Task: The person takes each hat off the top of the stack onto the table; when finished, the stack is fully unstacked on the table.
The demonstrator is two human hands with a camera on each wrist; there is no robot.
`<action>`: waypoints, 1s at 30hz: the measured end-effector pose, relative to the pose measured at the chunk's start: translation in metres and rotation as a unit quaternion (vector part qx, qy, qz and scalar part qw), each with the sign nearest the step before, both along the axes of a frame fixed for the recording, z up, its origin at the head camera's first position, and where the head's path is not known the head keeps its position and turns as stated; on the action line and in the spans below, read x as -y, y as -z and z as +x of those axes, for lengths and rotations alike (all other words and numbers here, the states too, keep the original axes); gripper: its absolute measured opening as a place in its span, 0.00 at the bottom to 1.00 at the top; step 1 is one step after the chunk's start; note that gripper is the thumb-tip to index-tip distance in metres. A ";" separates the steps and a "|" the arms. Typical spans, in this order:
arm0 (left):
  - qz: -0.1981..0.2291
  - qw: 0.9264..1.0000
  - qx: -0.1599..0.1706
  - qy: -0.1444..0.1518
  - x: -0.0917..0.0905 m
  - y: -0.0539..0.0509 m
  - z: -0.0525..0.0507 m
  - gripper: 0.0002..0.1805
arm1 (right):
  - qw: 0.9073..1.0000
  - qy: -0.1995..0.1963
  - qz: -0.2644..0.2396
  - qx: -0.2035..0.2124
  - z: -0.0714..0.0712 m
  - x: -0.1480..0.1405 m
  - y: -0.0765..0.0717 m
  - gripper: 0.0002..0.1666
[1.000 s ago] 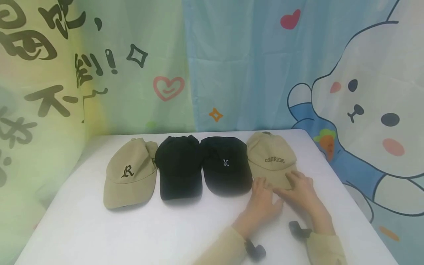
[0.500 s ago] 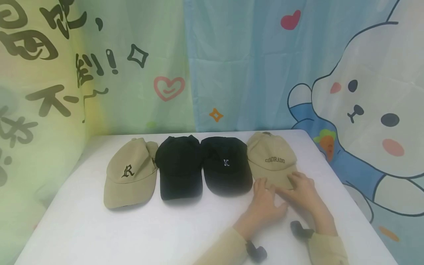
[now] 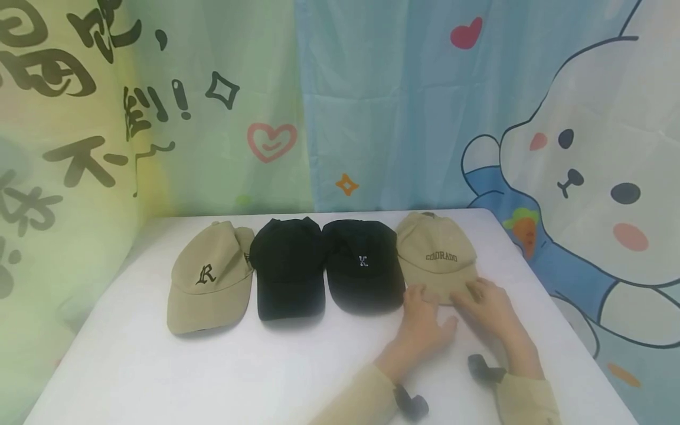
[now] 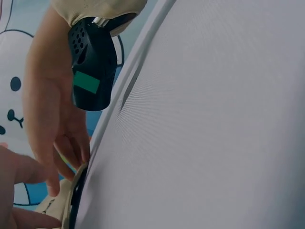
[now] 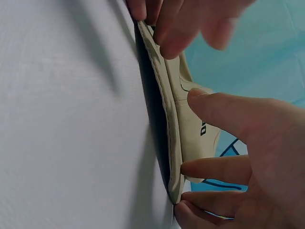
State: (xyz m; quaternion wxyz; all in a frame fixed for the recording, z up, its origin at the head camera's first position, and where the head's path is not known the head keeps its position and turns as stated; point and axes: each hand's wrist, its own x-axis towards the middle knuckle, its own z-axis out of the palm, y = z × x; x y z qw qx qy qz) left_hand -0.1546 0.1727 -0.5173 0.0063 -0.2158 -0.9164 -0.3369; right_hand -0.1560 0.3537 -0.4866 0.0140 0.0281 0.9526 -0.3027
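Observation:
A beige cap lettered COLORADO [image 3: 438, 251] lies at the right end of a row of caps, brim toward me. My left hand [image 3: 422, 330] touches the left part of its brim with its fingertips, thumb held apart. At the right corner of the brim, the fingers of my right hand [image 3: 491, 310] touch the edge. In the right wrist view, the right thumb [image 5: 214, 107] stands extended over the cap, clear of the brim edge. The left wrist view shows the right hand [image 4: 52, 109] beside the brim, with part of the left hand [image 4: 16, 186] at the lower left.
Left of this cap lie a black cap with a K [image 3: 363, 277], a plain black cap [image 3: 288, 277] and a beige cap with an R [image 3: 209, 283]. They sit side by side on a white table [image 3: 239, 378]. A printed curtain [image 3: 361, 118] hangs behind.
My right hand has shifted slightly right along the brim, its thumb moving away from the left hand. The left thumb moved out and partly back. The caps stay in place.

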 end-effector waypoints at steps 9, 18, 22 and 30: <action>0.039 0.998 0.044 -0.021 -0.002 0.003 -0.002 0.34 | 1.000 0.009 -0.008 0.006 0.002 0.001 -0.003 0.50; 0.067 0.995 0.076 -0.022 -0.003 0.002 -0.001 0.41 | 1.000 0.016 -0.010 0.011 0.001 -0.001 -0.004 0.49; 0.070 0.994 0.084 -0.022 -0.004 0.001 0.000 0.44 | 0.999 0.028 -0.018 0.023 0.000 -0.003 -0.002 0.50; 0.088 0.991 0.097 -0.017 -0.002 -0.001 0.001 0.45 | 0.998 0.045 -0.029 0.033 0.000 -0.003 -0.002 0.52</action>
